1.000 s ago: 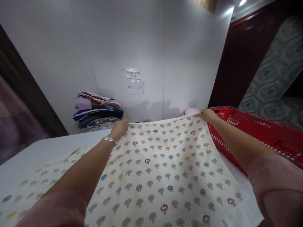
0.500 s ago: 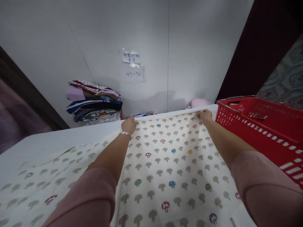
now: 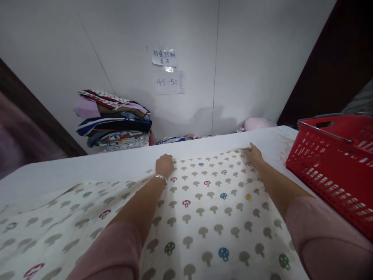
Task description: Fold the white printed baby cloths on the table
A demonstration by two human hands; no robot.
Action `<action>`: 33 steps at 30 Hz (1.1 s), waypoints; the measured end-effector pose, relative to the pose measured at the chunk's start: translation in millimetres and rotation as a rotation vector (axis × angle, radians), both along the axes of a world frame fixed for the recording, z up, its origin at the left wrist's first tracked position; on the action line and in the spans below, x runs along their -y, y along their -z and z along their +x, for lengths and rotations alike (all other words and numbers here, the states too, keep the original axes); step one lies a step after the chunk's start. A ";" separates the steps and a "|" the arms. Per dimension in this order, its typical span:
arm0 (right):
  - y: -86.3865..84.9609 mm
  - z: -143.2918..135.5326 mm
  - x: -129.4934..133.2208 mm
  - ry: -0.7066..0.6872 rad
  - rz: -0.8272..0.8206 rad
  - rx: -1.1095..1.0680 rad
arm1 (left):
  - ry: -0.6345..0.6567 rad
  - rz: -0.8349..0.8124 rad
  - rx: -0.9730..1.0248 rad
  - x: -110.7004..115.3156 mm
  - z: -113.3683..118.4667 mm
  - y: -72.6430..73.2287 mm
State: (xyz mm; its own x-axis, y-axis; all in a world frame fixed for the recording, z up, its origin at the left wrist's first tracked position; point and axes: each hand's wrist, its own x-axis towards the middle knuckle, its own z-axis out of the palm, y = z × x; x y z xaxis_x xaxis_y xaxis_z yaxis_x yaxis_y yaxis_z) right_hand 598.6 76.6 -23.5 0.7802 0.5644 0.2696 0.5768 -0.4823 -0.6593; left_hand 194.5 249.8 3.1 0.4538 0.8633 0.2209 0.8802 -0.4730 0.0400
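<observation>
A cream tablecloth (image 3: 204, 217) printed with grey and coloured mushrooms lies over the white table, partly rumpled on the left. A bracelet circles the wrist of my left hand (image 3: 164, 165), whose fingers are closed at the cloth's far edge, beside a lengthwise fold. At the far right corner, my right hand (image 3: 255, 154) pinches the cloth between thumb and fingers. The far edge runs nearly straight between both hands and rests low over the tabletop. My forearms cover parts of the cloth.
To the right stands a red plastic basket (image 3: 329, 167) with a metal handle. A stack of folded fabrics (image 3: 113, 120) sits behind the white table (image 3: 116, 165) at left. Two paper notes (image 3: 170, 82) are taped to the wall. Something pink (image 3: 258, 123) lies beyond the table's far edge.
Both hands have drawn the tablecloth's far edge back from the table's far edge, so more white tabletop shows behind it. The view has shifted slightly.
</observation>
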 end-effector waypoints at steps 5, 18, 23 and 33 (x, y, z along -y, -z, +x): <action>2.5 -17.9 18.9 -0.147 -0.027 0.056 | 0.291 0.110 0.114 29.0 0.6 1.0; -4.2 -40.1 43.5 -0.340 -0.610 0.329 | 0.293 -0.142 -0.003 73.3 -0.5 21.7; -15.6 -58.4 75.5 -0.283 -0.609 0.321 | 0.275 -0.257 -0.009 73.7 -1.8 5.8; -7.5 -105.3 268.2 -0.329 -0.615 0.285 | 0.793 -0.373 -0.020 234.0 -68.6 0.7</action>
State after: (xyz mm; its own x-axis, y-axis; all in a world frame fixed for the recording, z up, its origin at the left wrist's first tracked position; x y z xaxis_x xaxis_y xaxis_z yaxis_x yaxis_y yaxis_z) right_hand 493.3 -191.6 -16.0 0.4928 0.8701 -0.0034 0.8625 -0.4890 -0.1305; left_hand 125.8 15.8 2.4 0.9517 0.3059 -0.0273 0.2996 -0.9051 0.3019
